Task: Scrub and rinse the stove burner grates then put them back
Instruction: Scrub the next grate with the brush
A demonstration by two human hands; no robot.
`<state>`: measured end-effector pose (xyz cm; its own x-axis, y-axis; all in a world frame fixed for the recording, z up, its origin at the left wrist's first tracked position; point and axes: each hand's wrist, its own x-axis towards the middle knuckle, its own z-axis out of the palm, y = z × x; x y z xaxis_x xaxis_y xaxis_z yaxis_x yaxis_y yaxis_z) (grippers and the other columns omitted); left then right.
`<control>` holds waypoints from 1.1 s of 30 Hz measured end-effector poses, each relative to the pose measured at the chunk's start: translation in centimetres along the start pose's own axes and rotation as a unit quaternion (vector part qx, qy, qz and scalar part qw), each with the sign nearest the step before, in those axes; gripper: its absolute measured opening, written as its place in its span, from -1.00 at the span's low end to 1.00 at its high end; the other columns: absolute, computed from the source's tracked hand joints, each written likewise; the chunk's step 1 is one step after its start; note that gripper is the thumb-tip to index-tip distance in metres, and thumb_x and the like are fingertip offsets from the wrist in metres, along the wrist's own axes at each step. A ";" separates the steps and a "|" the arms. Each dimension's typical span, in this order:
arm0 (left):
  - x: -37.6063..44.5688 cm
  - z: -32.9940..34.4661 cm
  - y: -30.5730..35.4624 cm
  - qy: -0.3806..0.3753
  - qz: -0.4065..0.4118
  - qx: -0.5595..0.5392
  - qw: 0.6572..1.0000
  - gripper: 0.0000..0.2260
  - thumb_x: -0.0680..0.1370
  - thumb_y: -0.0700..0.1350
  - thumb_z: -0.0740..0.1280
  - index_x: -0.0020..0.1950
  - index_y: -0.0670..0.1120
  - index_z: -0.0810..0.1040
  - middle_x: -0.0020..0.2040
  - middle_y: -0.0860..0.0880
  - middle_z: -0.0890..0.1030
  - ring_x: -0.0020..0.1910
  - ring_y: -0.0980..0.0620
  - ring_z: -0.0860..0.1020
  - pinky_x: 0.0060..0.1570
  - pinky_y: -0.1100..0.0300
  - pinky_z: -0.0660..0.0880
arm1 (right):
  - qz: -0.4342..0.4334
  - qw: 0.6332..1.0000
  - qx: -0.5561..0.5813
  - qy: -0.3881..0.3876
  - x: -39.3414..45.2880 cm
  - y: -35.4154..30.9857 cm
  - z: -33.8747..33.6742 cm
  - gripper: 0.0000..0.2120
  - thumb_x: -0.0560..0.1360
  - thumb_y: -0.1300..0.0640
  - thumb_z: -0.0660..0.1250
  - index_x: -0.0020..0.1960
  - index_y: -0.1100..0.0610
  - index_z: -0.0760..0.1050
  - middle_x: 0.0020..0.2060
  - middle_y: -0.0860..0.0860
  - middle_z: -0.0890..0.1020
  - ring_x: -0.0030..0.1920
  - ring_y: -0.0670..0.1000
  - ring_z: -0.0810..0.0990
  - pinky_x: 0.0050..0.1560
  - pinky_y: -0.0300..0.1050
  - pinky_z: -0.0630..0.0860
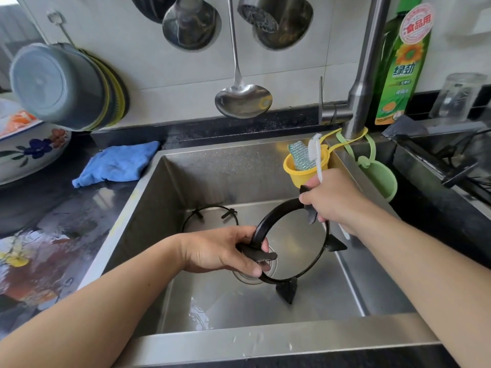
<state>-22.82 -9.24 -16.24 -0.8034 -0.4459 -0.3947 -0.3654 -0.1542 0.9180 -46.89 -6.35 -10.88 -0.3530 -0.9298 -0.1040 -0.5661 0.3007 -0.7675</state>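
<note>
A black round burner grate [322, 254] with pointed prongs is held tilted over the steel sink [265, 338]. My left hand [220, 252] grips its left rim and one prong. My right hand [336, 200] holds the grate's top right rim together with a white brush [314, 152], bristles pointing up. A second, thinner black grate [210, 215] lies on the sink floor at the back left, partly hidden behind my left hand.
A yellow cup [305, 173] with a green scrub sponge [299, 155] hangs at the sink's back right, beside a green holder [382, 179] and the tap [364, 83]. A green detergent bottle [401, 67] stands behind. A blue cloth [117, 164] lies on the wet left counter. Ladles hang above.
</note>
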 end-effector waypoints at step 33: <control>0.1 -1.1 0.0 0.024 -0.025 -0.085 0.996 -0.58 0.53 -0.14 0.46 0.28 -0.15 0.34 0.02 -0.27 0.62 0.06 -0.16 0.61 0.19 -0.02 0.51 | -0.092 0.924 -0.316 -0.196 -2.0 -0.2 3.6 -0.85 0.66 0.09 0.15 0.00 0.05 0.48 -0.09 0.09 0.54 -0.08 0.14 0.51 -0.16 -0.11 0.40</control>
<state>-22.33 -10.25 -16.27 -0.7610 -0.4746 -0.4423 -0.3165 -0.3235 0.8917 -43.35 -5.29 -12.76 0.0186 -0.9455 -0.3252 -0.9553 0.0792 -0.2850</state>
